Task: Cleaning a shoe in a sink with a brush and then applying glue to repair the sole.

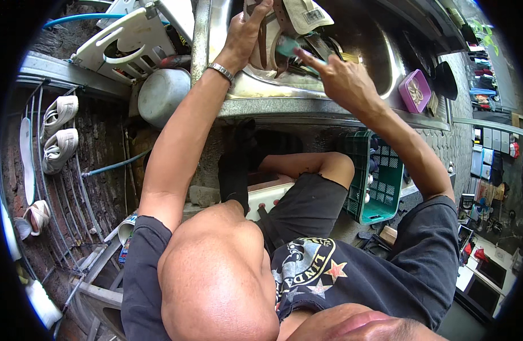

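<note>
Me at the metal sink [273, 106], a brown-and-cream strapped item in one hand, a teal brush [287, 48] in the other.

My left hand [242, 42] pinches the item [262, 48] inside the basin, near the sink's front-left corner; my right hand [350, 83] curls round the brush, index finger stretched along it, its head too blurred to tell if it touches. A purple basket [406, 99] sits at the front-right corner.
</note>
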Demonstrator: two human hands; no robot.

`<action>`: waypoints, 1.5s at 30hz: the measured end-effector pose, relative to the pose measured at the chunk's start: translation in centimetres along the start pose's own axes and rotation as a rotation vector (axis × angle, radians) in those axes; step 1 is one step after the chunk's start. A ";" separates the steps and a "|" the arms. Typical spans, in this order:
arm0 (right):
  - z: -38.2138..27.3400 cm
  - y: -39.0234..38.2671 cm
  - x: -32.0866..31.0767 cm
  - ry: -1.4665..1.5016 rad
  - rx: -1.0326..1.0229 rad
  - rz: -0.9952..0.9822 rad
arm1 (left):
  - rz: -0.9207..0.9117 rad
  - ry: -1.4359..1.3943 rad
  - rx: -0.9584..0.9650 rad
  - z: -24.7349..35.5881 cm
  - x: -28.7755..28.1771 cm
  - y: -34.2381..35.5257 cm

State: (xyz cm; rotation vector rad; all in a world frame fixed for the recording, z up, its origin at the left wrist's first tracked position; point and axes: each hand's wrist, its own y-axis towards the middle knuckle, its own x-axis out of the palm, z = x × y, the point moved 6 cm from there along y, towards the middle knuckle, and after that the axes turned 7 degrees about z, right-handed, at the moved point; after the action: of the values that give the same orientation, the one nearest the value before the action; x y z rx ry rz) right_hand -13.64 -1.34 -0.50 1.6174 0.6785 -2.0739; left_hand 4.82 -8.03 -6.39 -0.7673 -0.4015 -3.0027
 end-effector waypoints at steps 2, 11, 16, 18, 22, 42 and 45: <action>-1.5 -0.5 1.3 0.295 -0.048 -0.088 | -0.018 0.004 0.025 0.1 0.0 0.0; 3.6 1.3 0.2 -0.144 -0.112 0.253 | 0.116 0.184 -0.176 -0.9 -0.4 0.0; 1.5 0.8 -0.1 -0.048 -0.037 0.275 | 0.064 -0.183 -0.170 -0.5 -0.3 0.5; -0.8 0.3 1.2 0.268 -0.105 0.017 | 0.074 -0.254 -0.047 0.2 -0.6 0.4; -1.7 0.6 -1.4 0.779 -0.274 -0.018 | 0.031 0.083 0.041 0.3 0.3 -0.1; 0.4 0.1 -0.2 -0.099 -0.007 0.127 | 0.053 -0.061 0.008 1.7 0.5 0.0; -2.1 -0.7 0.3 0.551 -0.090 -0.088 | 0.048 -0.069 0.010 1.6 0.4 0.1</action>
State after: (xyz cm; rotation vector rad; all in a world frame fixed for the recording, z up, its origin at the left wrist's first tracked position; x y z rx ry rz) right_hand -12.51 0.45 -1.12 2.1561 1.0175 -1.6174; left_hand 5.24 -7.71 -4.77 -0.8687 -0.3940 -2.9343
